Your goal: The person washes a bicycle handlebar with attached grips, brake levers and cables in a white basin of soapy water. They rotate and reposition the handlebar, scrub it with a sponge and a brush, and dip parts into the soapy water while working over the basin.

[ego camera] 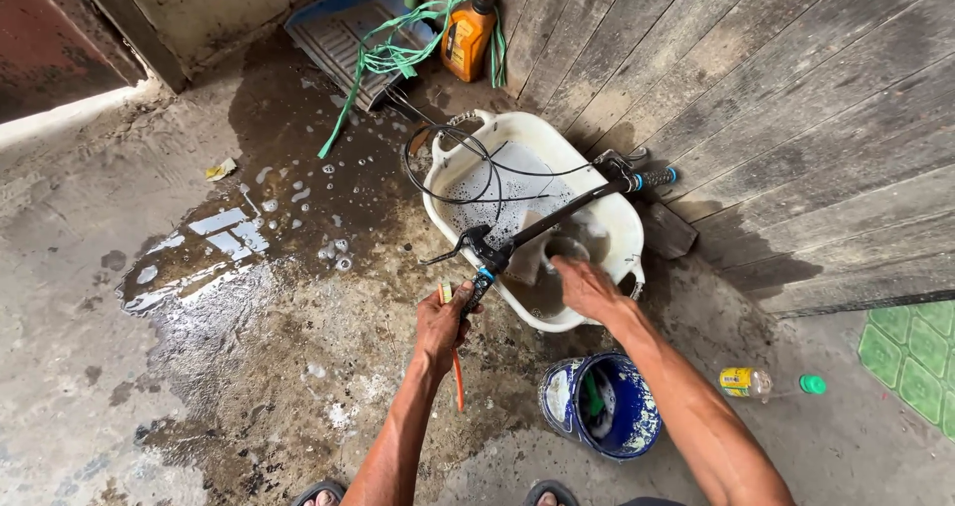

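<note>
tub [607, 229]: glossy white plastic | floor [149, 387]: rough wet concrete | wall [796, 78]: weathered wood (matt, grey)

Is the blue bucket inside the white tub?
No, the blue bucket stands on the wet floor, outside the white tub and nearer the person's feet.

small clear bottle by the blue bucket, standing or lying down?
Lying down. The clear bottle with a yellow label rests on its side on the concrete floor, right of the blue bucket; its green cap lies apart.
</note>
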{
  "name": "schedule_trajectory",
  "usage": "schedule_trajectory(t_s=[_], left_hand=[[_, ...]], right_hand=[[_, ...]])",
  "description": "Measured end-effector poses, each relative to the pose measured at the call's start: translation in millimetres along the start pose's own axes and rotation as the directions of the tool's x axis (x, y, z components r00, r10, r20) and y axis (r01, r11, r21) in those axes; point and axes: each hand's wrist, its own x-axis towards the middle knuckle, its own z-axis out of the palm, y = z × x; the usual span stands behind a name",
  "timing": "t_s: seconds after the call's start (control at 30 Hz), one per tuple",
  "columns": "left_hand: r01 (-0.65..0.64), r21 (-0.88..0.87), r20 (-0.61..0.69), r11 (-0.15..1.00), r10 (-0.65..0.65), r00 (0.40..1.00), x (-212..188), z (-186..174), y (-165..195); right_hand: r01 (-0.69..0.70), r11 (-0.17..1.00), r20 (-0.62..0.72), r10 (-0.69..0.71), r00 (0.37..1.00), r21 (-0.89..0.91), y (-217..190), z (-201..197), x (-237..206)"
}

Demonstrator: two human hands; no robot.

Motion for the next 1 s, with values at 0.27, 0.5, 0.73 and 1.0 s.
schedule_trajectory(t_s=[0.27,0.5,0.73,1.0], left_hand=[[0.006,-0.081,-0.035,0.997,-0.009,0.999,5,-4,7],[0.011,-0.103,-0.032,0.995,-0.014,0.999,7,-4,6],[0.02,-0.14,-0.025,0.99,-0.024,0.999,16,-8,-3],[0.102,-0.186,-0.092,0.977,-0.121,0.988,36,-2,-8]], right_hand=[[-0.254,0.341,0.212,0.154,0.965,0.905,-2,-20,25],[-0.046,0.868,0.201,-0.063,0.978,0.495,-16,-16,33],[-0.147,0.673,0.209,-0.011,0.978,0.725,-13,-18,32],[0.174,0.552,-0.334,0.203,0.92,0.816,22,-36,-39]])
